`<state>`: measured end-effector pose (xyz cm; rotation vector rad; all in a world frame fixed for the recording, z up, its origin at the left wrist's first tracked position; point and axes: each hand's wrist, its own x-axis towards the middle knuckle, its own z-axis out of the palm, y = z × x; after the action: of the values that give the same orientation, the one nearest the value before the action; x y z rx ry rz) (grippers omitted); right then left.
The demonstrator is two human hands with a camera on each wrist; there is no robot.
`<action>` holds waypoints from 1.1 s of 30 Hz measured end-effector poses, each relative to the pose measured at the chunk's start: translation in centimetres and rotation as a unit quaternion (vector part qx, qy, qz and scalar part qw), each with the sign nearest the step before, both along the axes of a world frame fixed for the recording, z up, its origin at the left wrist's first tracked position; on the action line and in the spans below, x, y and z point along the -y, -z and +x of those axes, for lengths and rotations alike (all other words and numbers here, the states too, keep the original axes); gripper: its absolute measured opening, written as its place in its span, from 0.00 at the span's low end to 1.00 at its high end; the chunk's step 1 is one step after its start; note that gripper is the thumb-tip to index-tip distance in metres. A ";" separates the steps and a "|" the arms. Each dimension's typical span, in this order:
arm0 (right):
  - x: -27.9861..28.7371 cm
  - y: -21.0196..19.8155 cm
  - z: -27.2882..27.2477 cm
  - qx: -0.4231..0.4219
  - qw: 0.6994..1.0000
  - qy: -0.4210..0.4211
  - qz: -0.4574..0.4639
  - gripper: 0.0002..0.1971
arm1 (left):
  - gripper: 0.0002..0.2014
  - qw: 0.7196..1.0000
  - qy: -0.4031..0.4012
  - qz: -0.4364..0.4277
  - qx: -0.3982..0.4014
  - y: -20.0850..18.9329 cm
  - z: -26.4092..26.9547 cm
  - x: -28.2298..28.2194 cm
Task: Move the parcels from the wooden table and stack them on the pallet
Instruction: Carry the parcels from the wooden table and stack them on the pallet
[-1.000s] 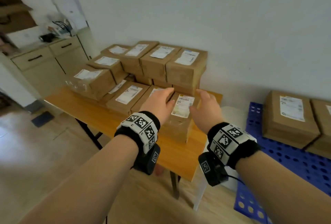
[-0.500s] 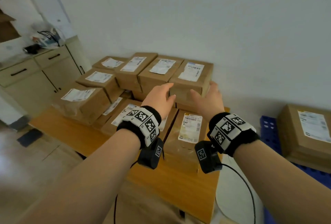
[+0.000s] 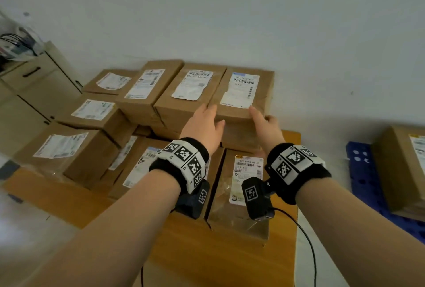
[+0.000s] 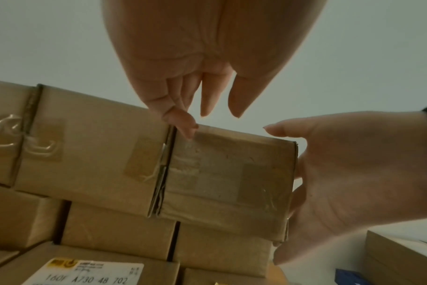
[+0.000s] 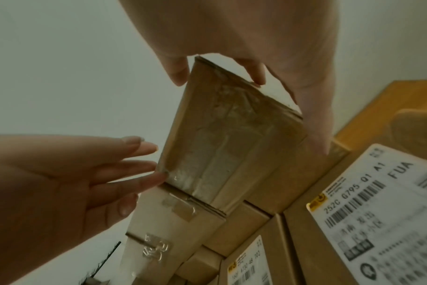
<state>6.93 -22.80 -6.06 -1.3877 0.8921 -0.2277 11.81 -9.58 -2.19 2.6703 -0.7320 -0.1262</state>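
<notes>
Several brown cardboard parcels with white labels are piled on the wooden table (image 3: 207, 252). Both hands reach to the rightmost parcel of the top back row (image 3: 243, 93) (image 4: 227, 173) (image 5: 232, 144). My left hand (image 3: 202, 123) (image 4: 207, 57) is at its front left corner, fingers straight, one fingertip touching the upper edge. At the front right corner is my right hand (image 3: 264, 121) (image 5: 232, 38), with one digit over the top edge and the others along the right side. The far side of the parcel is hidden.
A blue plastic pallet (image 3: 363, 171) lies on the floor to the right, with a parcel (image 3: 400, 167) on it. A low parcel (image 3: 241, 194) sits under my wrists. A beige cabinet (image 3: 34, 84) stands at the left, and a white wall is behind the pile.
Both hands moved up and forward from the low front parcel to the top right parcel of the back row. The view has come closer to the table.
</notes>
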 end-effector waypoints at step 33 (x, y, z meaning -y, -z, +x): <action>-9.0 -5.3 -28.4 0.067 0.986 0.155 -0.006 0.24 | 0.26 0.966 0.102 -0.194 -0.140 -2.1 -21.4 -6.4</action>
<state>-21.50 -13.78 -0.76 -1.2235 0.9924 -0.5579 -9.63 -3.16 -0.05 2.1476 -0.8373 -0.3663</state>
